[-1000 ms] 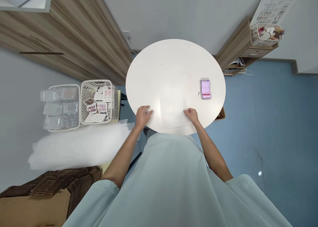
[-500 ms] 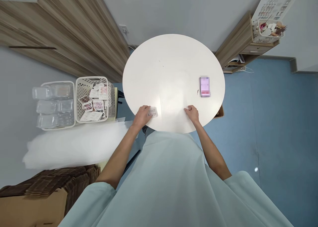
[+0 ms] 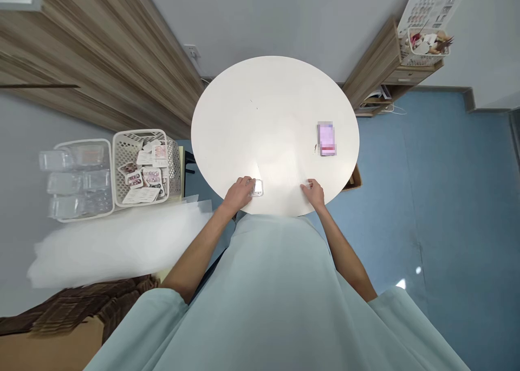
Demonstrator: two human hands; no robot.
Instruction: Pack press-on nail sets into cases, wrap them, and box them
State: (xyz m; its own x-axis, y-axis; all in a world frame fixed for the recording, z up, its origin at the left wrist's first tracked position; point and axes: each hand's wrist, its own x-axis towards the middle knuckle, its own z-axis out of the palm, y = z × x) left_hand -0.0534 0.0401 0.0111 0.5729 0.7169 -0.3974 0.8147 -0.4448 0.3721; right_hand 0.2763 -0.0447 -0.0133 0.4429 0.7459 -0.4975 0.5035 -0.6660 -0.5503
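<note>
My left hand (image 3: 240,193) is closed at the near left of the white oval table (image 3: 276,89), its fingertips on a small clear plastic case (image 3: 257,187). Part of that case is hidden under the fingers, and its face shines with glare. At the near right of the table my right hand (image 3: 314,193) has its thumb and fingers pinched together. A faint clear edge shows by its fingertips, too thin and see-through to name. The tabletop between the two hands is bright with reflection.
A pixelated pink-purple rectangle (image 3: 326,138) lies on the table's right. At left stand a basket of clear plastic boxes (image 3: 65,182), a white basket (image 3: 174,168) of cards and small packs, a white translucent sheet stack (image 3: 117,246) and brown cardboard (image 3: 52,336).
The case under my left hand has tilted, so its face now catches the light instead of showing its contents. My right hand stays pinched in nearly the same place. The whole view has shifted slightly.
</note>
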